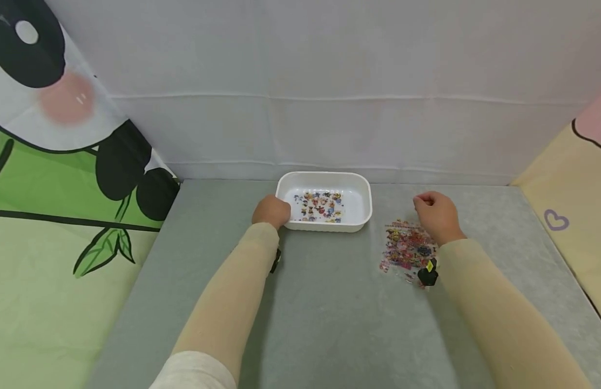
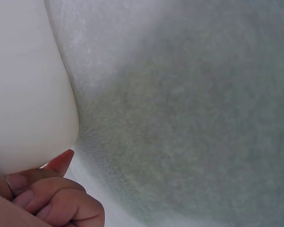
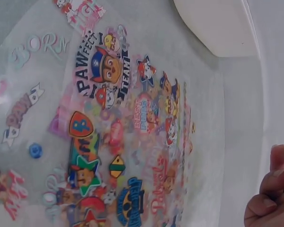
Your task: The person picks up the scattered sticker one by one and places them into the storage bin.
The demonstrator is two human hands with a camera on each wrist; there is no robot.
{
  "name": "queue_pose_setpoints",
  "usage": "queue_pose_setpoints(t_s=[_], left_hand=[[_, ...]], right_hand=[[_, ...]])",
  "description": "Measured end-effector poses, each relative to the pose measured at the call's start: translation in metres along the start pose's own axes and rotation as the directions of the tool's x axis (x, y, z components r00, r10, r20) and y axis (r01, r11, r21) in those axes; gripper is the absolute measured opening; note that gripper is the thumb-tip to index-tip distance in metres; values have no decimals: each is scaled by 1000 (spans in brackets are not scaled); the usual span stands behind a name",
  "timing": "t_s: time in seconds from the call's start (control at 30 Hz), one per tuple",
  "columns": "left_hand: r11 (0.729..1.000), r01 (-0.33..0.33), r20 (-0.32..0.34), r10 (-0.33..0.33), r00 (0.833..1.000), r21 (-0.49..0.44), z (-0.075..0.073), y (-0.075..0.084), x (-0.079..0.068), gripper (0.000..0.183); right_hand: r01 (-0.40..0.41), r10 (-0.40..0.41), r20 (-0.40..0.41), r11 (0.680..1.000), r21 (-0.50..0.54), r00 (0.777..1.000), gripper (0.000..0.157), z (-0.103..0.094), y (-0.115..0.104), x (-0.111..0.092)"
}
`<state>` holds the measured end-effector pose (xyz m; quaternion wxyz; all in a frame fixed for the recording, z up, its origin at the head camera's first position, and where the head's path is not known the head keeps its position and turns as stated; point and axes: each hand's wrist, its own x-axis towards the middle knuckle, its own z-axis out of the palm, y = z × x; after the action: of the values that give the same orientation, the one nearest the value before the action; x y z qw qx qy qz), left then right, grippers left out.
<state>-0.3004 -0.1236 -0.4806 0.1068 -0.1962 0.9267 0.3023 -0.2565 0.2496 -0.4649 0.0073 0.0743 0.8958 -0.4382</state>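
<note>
Gripping the white tray [image 1: 356, 202] at its left end with the left hand [image 1: 271, 211] in the head view, probably to stop it sliding on the grey tabletop [image 1: 324, 302]. Inside the tray, to view, a patch of small colourful figures [image 1: 321, 207]. Holding the right hand [image 1: 435, 216] beside the far right part of the clear printed sheets [image 1: 404, 246], fingers curled in; cannot tell of anything pinched there. Sheets laid just right of the tray, likely for easy reach by that hand.

From the left wrist, curling fingers [image 2: 68, 198] against the tray's rounded corner, perhaps for a firm, low hold.

From the right wrist, showing sheets overlapped, with cartoon pups and lettering; curled fingertips half cut off at the edge, well apart from the prints.
</note>
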Motion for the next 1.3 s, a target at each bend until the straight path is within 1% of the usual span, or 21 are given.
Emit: queue_pose_setpoints(t_s=[0.13, 0.23, 0.33, 0.5, 0.7, 0.9, 1.07, 1.17, 1.3], left_hand=[[1000, 0, 0, 0, 1000, -4, -3, 0, -3, 32], [1000, -2, -7, 2, 1000, -14, -3, 0, -6, 32], [1000, 0, -12, 0, 1000, -12, -2, 0, -7, 32], [1000, -9, -8, 9, 1000, -11, 2, 0, -5, 31], [1000, -3, -17, 3, 1000, -11, 0, -4, -3, 32], [1000, 13, -4, -13, 1000, -19, 3, -5, 1, 32], [1000, 14, 5, -14, 1000, -10, 4, -4, 0, 32], [1000, 9, 0, -9, 1000, -6, 2, -3, -3, 33], [1000, 1, -14, -2, 1000, -1, -1, -1, -7, 33]], right_hand=[[-24, 24, -8, 1000, -4, 1000, 50, -2, 7, -3], [-25, 25, 1, 1000, -14, 1000, 51, -3, 16, -7], [-21, 21, 9, 999, -40, 1000, 52, -4, 30, -10], [-61, 62, 12, 994, -94, 998, 51, -12, 50, -13], [-88, 90, 12, 987, -131, 996, 51, -18, 59, -13], [-124, 127, 17, 982, -145, 992, 51, -19, 68, -17], [-92, 101, 49, 982, -165, 994, 57, -19, 72, -22], [-79, 92, 68, 983, -166, 993, 64, -17, 72, -22], [-72, 95, 105, 977, -201, 990, 77, -13, 75, -19]])
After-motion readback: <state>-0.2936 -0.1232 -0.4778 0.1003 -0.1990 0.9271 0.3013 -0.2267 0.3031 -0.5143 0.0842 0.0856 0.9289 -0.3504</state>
